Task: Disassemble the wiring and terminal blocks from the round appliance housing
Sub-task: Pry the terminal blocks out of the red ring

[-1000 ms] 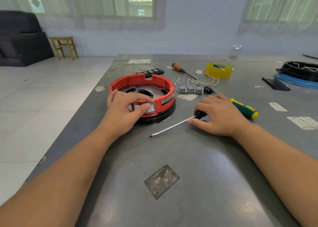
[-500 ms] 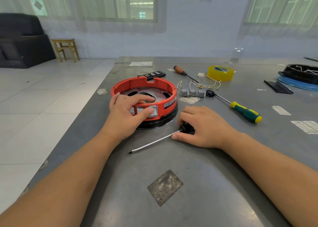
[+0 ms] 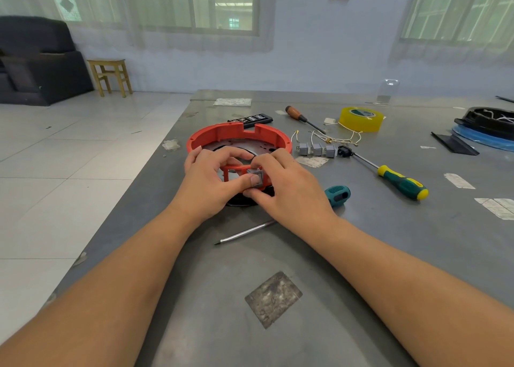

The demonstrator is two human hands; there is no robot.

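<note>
Left hand point(image 3: 207, 184) curled on near rim of red round housing point(image 3: 239, 138), thumb pressed on small grey square part point(image 3: 256, 178) in rim. Right hand point(image 3: 283, 188) right beside it, fingers pinched same grey part. Teal screwdriver point(image 3: 338, 195) lay under right wrist, tip toward person. Grey terminal blocks w/ wires point(image 3: 317, 149) past right hand, on table point(image 3: 361, 255). Green-yellow screwdriver point(image 3: 400, 184) further right.
</note>
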